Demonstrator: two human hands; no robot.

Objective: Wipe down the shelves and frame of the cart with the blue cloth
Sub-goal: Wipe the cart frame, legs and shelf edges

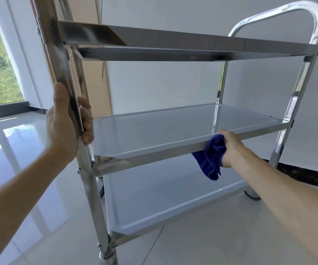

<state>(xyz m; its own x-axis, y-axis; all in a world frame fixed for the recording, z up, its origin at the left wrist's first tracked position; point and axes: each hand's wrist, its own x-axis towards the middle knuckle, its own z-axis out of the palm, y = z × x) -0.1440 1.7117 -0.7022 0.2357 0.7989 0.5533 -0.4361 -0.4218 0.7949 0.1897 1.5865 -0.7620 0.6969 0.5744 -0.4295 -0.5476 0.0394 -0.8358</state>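
The stainless-steel cart (173, 131) is steadied by the left hand (66, 123), whose fingers are wrapped around the near left upright post (62, 60) just above the middle shelf (173, 127). The blue cloth (210, 157) is bunched in the right hand (230, 148), which grips it and presses it against the front rim of the middle shelf, towards its right end; the loose part of the cloth hangs below the rim.

Progress is judged to be partial. The step in hand appears to be the wiping of the middle shelf's front edge. No surface can be confirmed as finished, since all metal looks equally bright and no streaks or dirt are visible. The top shelf (173, 43), the bottom shelf (163, 203), the curved handle (307, 14) and the remaining posts are presumed possibly outstanding.

The cart is seen as a three-tier unit with polished, reflective tubing, flat matte shelf panels with raised rims, and castors on a glossy tiled floor (192, 245).
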